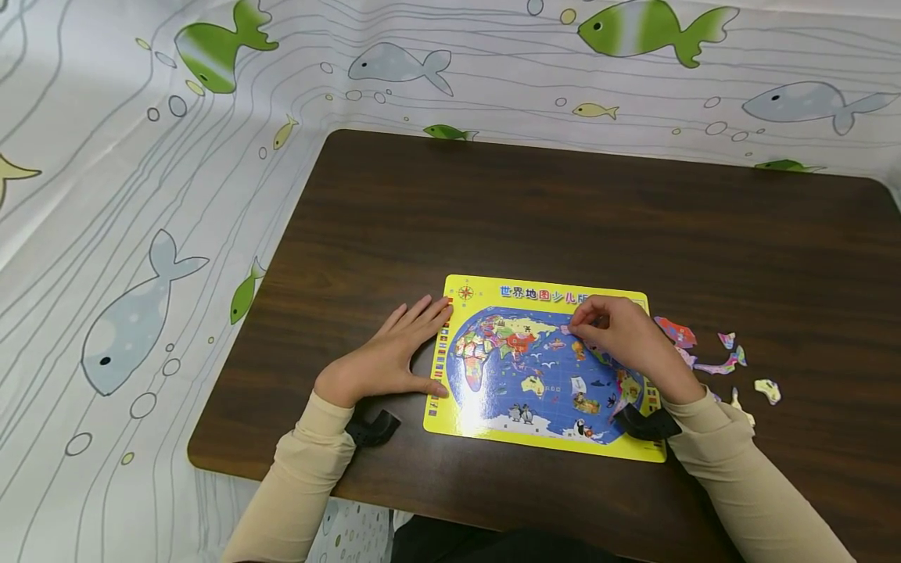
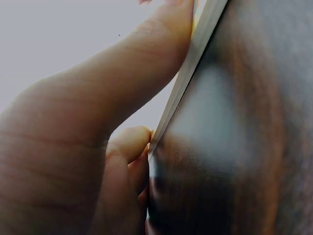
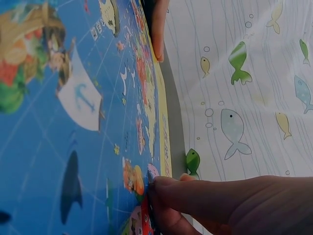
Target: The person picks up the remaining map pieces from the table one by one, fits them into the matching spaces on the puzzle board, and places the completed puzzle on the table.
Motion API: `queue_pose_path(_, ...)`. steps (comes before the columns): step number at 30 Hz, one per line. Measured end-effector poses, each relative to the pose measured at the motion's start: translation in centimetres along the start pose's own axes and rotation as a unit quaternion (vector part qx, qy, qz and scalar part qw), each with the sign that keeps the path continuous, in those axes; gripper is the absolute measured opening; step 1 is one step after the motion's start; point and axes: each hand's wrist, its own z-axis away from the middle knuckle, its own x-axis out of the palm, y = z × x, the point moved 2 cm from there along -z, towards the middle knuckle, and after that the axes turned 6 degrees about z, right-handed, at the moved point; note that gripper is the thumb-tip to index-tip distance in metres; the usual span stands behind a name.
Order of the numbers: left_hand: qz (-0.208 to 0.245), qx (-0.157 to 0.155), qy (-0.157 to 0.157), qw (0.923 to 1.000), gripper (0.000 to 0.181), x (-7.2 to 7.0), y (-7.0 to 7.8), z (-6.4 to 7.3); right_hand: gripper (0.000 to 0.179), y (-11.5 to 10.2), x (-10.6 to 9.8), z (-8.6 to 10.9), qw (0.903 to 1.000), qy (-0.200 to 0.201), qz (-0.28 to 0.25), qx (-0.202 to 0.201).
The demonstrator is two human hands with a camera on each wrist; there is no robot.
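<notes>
A world map puzzle board (image 1: 542, 448) with a yellow border and blue sea lies flat on the table. My left hand (image 1: 387, 356) has its fingers spread at the board's left edge, with the thumb on the border. In the left wrist view the thumb (image 2: 146, 54) presses against the board's thin edge (image 2: 183, 73). Over the upper right of the map, my right hand (image 1: 622, 336) pinches a small pink puzzle piece (image 1: 565, 330) between thumb and fingertips. The right wrist view shows this piece (image 3: 152, 170) close to the board; whether it touches cannot be told.
Several loose puzzle pieces lie right of the board, among them a red one (image 1: 677, 332), a curved purple one (image 1: 719, 367) and a cream one (image 1: 768, 391). The brown table (image 1: 563, 211) is bordered by a fish-patterned white cloth (image 1: 493, 47) behind and to the left.
</notes>
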Motion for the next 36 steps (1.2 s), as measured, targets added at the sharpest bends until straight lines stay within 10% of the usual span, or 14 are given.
queue_pose_path(36,0.005,-0.003,0.0,1.0,0.121,-0.02,0.09,0.12,0.018,0.08,-0.12,0.08,0.9995,-0.015,0.024,-0.016)
